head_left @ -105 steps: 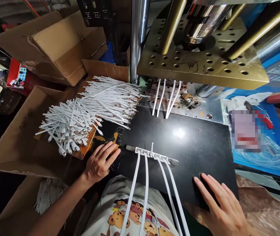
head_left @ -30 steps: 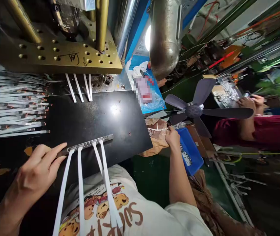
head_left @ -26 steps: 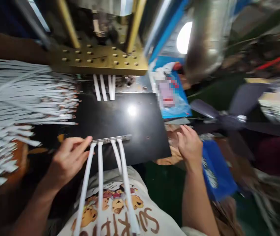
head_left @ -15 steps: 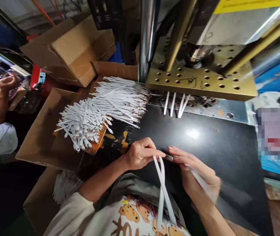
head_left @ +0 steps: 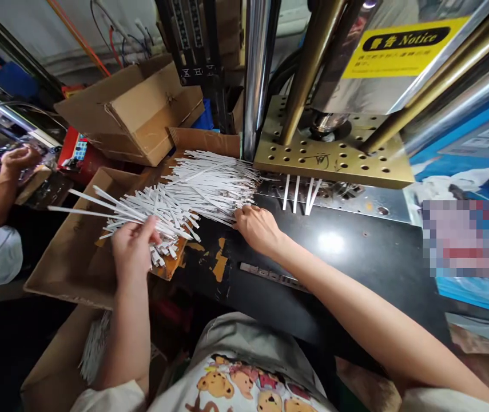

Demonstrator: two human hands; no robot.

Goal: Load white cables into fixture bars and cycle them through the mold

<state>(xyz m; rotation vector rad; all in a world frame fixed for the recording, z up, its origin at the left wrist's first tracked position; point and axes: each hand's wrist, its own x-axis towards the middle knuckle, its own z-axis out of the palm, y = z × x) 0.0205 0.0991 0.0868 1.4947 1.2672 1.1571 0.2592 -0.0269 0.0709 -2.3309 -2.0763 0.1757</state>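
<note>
My left hand (head_left: 135, 246) is closed around a few flat white cables (head_left: 92, 205), whose far ends fan out to the left over a cardboard box. It is at the near left side of a big heap of similar cables (head_left: 210, 183). My right hand (head_left: 258, 229) reaches to the heap's right edge, fingers curled and pinching at the cable ends; exactly how many it grips is hidden. A slim slotted metal bar (head_left: 265, 273) lies on the black table (head_left: 356, 257), below my right forearm.
A press with a brass-coloured plate (head_left: 334, 160) stands at the back right; several white strips (head_left: 296, 194) stick out beneath it. Open cardboard boxes (head_left: 72, 263) are at left. Beyond them are a co-worker's hands (head_left: 21, 157). A blue sheet (head_left: 476, 292) is at right.
Both hands have moved left and away to the heap. The slotted bar, earlier between my hands, now lies on the table. The left hand's cables now point left, and the view has shifted.
</note>
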